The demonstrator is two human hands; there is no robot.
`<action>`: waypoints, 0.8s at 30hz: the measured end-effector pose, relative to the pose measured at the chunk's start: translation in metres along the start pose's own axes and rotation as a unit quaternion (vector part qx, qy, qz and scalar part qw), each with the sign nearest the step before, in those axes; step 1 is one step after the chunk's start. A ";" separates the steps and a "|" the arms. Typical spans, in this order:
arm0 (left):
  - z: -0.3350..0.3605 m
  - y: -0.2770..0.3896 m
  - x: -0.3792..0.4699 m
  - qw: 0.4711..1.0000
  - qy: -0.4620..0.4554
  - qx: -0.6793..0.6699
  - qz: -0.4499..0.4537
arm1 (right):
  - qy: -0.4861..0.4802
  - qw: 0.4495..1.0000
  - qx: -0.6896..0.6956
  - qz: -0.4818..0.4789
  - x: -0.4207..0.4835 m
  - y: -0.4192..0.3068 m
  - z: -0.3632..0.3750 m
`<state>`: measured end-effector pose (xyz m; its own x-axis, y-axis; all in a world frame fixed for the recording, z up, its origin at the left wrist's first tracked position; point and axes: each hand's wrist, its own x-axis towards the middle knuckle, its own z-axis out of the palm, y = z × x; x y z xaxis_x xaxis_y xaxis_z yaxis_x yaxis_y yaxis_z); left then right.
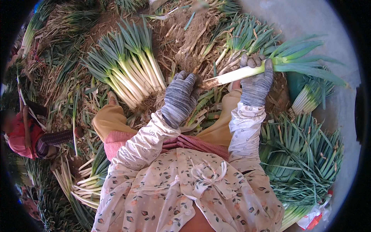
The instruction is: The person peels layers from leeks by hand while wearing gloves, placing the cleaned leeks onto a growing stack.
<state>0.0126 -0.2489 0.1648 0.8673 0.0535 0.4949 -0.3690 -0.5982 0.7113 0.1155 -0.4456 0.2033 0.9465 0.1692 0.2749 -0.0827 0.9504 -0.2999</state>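
My right hand point(256, 78), in a grey knit glove, grips a thick green onion point(236, 76) where its white shaft meets the green leaves. The stalk lies nearly level, leaves fanning out to the right, and soil browns its lower end. At that root end my left hand point(180, 98), gloved alike, has its fingers curled in against the roots; its palm side is hidden. Left of my left hand, a row of pale-stemmed green onions point(134, 75) lies on the ground, roots towards me.
Uncleaned green onions with dry roots point(188, 37) are heaped ahead. Cut green leaves point(301, 156) pile up at my right, beside a tied bundle point(311, 94). More stalks point(89, 185) lie at lower left. Another person point(26, 136) in red is at far left. Pale floor point(324, 26) borders the right.
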 end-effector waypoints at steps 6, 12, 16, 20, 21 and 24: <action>-0.002 0.010 -0.008 0.994 -0.020 0.098 0.038 | 0.060 0.992 -0.098 -0.047 -0.007 0.007 0.006; 0.007 -0.006 -0.020 0.949 0.073 -0.299 0.067 | 0.238 0.956 -0.155 -0.068 -0.009 0.006 0.027; -0.003 -0.013 -0.010 0.766 0.094 -0.618 -0.149 | 0.193 0.964 -0.148 -0.104 -0.007 0.004 -0.007; -0.025 -0.032 -0.021 0.689 0.100 -0.692 -0.189 | 0.211 0.966 -0.109 -0.103 0.017 -0.026 -0.050; -0.028 -0.033 -0.027 0.687 0.093 -0.695 -0.190 | 0.244 0.956 -0.120 -0.114 0.026 -0.027 -0.058; -0.035 -0.015 -0.041 0.723 0.100 -0.665 -0.157 | 0.256 0.942 -0.141 -0.163 0.049 -0.056 -0.106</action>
<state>-0.0287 -0.2142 0.1510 0.9614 0.2142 0.1729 -0.2752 0.7603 0.5885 0.1998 -0.5180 0.1369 0.9396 -0.3366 -0.0615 0.2561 0.8110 -0.5261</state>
